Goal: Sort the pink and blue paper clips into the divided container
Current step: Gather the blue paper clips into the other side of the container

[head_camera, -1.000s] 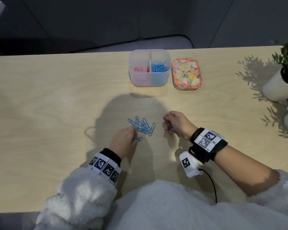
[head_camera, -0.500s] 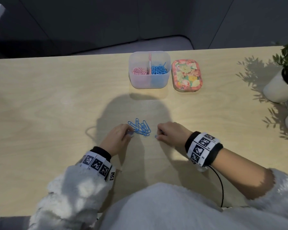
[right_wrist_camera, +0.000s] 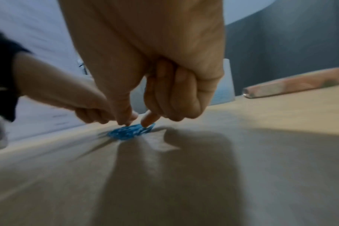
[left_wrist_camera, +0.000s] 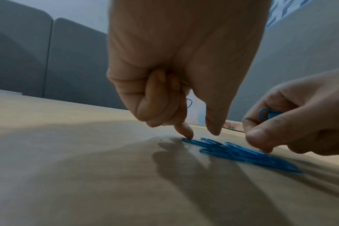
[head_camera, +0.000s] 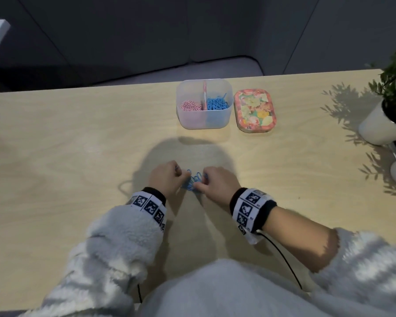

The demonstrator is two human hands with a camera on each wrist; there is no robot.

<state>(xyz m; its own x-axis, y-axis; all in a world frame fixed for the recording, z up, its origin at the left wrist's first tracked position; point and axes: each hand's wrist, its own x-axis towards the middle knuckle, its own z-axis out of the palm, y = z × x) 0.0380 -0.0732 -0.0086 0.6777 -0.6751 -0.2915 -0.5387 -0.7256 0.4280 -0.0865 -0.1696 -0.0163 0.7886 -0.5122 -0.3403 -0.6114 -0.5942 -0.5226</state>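
Both hands closed in, left (head_camera: 164, 177) and right (head_camera: 217, 181) pinching blue clips (head_camera: 193, 183)

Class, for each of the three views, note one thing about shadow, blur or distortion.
Head view: the person's shadow darkens the table around the blue paper clips; the table's far edge bows from the wide lens. Left wrist view: the clips smear into streaks. Right wrist view: clips and floral lid are blurred; the right hand casts long shadows.

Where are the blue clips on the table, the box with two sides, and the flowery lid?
blue clips (head_camera: 193, 183): head view, middle of the pile between the hands.
box (head_camera: 205, 122): head view, its front wall.
flowery lid (head_camera: 255, 109): head view, middle of its top.
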